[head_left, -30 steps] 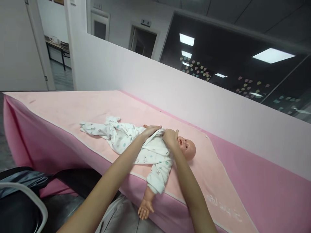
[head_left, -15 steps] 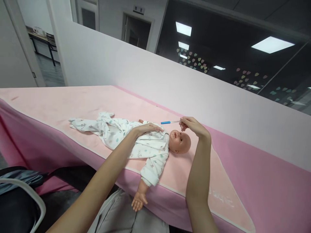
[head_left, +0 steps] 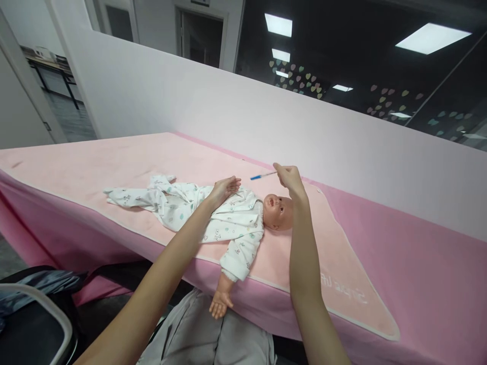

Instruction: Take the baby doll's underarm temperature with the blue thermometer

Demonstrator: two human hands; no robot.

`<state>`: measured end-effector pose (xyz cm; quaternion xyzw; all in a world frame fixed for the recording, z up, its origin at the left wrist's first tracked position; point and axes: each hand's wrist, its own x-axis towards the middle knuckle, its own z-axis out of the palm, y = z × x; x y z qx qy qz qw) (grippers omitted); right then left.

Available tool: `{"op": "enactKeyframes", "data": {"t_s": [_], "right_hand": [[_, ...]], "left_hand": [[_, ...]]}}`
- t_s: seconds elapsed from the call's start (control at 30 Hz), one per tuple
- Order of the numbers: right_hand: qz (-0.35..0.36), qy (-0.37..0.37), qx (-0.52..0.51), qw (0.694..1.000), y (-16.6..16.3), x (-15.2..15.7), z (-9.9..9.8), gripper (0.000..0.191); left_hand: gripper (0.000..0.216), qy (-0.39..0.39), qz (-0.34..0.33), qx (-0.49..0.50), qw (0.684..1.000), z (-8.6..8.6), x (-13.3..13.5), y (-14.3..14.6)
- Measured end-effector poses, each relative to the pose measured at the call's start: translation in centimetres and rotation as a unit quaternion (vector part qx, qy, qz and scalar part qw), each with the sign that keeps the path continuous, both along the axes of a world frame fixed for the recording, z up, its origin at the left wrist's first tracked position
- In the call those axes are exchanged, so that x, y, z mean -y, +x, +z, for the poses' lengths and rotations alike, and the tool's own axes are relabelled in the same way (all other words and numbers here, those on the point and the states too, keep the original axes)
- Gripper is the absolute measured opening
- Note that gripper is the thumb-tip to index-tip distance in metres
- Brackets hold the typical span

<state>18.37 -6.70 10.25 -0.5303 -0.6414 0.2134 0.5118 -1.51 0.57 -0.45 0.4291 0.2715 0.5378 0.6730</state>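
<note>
A baby doll (head_left: 279, 213) in a white patterned sleepsuit (head_left: 198, 215) lies on its back on a pink padded table (head_left: 114, 162), head to the right. One doll arm hangs over the near edge. My left hand (head_left: 224, 188) hovers just above the doll's chest with its fingers loosely spread, holding nothing. Raised above the doll's head, my right hand (head_left: 288, 177) pinches a thin stick with a blue tip (head_left: 262, 176), like a thermometer, that points left.
A pale pink partition wall (head_left: 304, 132) runs behind the table. A lighter pink mat (head_left: 342, 284) covers the tabletop under the doll. A dark chair with a white frame (head_left: 34, 314) stands at the lower left. My grey-trousered lap (head_left: 213, 339) is against the table's edge.
My right hand left the doll's collar, drew out the blue-tipped stick and lifted it above the doll's head. My left hand rose slightly off the chest and opened its fingers.
</note>
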Motion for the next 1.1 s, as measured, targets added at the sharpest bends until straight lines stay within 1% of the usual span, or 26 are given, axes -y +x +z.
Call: {"op": "enactKeyframes", "data": {"t_s": [0.07, 0.17, 0.37, 0.53, 0.7, 0.8, 0.97, 1.1], "right_hand": [[-0.021, 0.012, -0.025, 0.999, 0.3, -0.1, 0.1, 0.043], [-0.046, 0.005, -0.043, 0.998, 0.7, -0.3, 0.2, 0.042], [-0.094, 0.021, -0.027, 0.995, 0.8, -0.1, 0.5, 0.046], [-0.08, 0.044, -0.027, 0.995, 0.1, 0.8, 1.3, 0.047], [-0.011, 0.012, -0.051, 0.999, -0.4, 1.4, 1.6, 0.049], [-0.013, 0.029, -0.078, 0.996, -0.4, 1.5, 1.6, 0.05], [0.012, -0.001, -0.112, 0.994, 0.0, 1.6, 1.7, 0.047], [-0.022, 0.022, -0.082, 0.996, -0.3, 1.7, 1.7, 0.046]], "left_hand": [[0.021, -0.001, 0.001, -0.014, 1.0, 0.1, 0.2, 0.0], [0.021, -0.005, 0.011, -0.023, 1.0, 0.3, 0.4, 0.1], [0.02, 0.001, 0.011, -0.036, 0.999, 0.1, 0.2, 0.1], [0.018, -0.003, 0.012, -0.019, 1.0, 0.0, 0.1, 0.1], [0.019, 0.01, 0.008, -0.015, 1.0, -0.1, 0.3, 0.1], [0.02, 0.022, 0.001, -0.019, 1.0, -0.3, 0.1, 0.1], [0.021, 0.033, 0.0, -0.033, 0.999, -0.6, -0.1, 0.0], [0.021, 0.034, 0.0, -0.034, 0.999, -0.6, -0.2, 0.0]]}}
